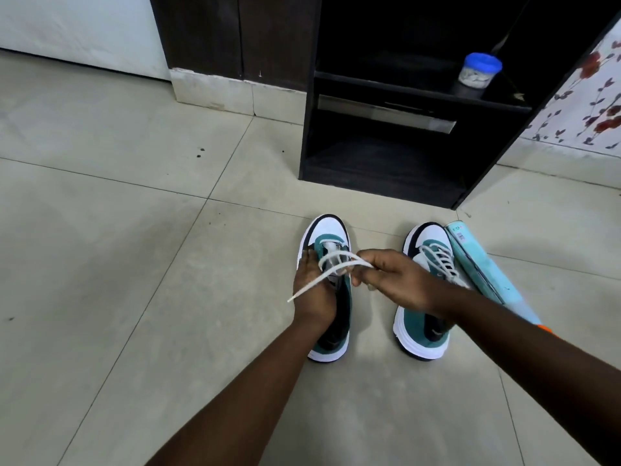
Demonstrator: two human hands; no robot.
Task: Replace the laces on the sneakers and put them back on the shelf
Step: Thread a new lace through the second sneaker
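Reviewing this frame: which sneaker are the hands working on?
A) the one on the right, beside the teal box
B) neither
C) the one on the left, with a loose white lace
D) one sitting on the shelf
C: the left hand steadies the left sneaker while the right hand pinches its loose white lace; the right sneaker sits untouched.
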